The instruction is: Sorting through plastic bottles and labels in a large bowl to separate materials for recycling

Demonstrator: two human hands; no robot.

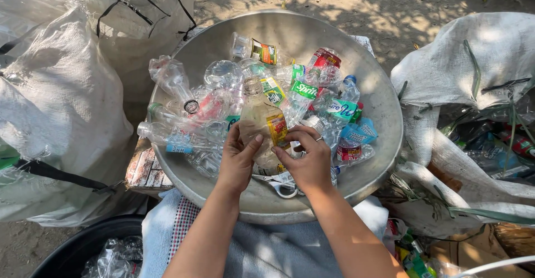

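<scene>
down in the head view, both hands are meeting over the near half of a wide metal basin [384, 144] that is sitting on the person's lap, over a pale blue cloth [278, 250]. the left hand [237, 163] is wrapping around the lower body of a clear plastic bottle [257, 119], its fingers closed on the bottle's left flank with the thumb pressing on the front. the right hand [309, 163] is closing on the same bottle from the other side, its fingers [304, 136] curling in and pinching at the edge of the yellow and red label [277, 128], a ring showing on one finger. the bottle is standing roughly upright in the picture, its long axis running straight away from the person, base between the palms and neck pointing toward the far rim; the label is lying on the bottle's right side, so the right hand is the nearer one to it. a heap of crushed clear bottles [223, 88] is filling the basin behind, and a pair of scissors [281, 184] is lying on the basin floor just below the right hand. white woven sacks [61, 105] are standing on both sides, and a black tub [72, 255] of plastic is showing at lower left.
</scene>
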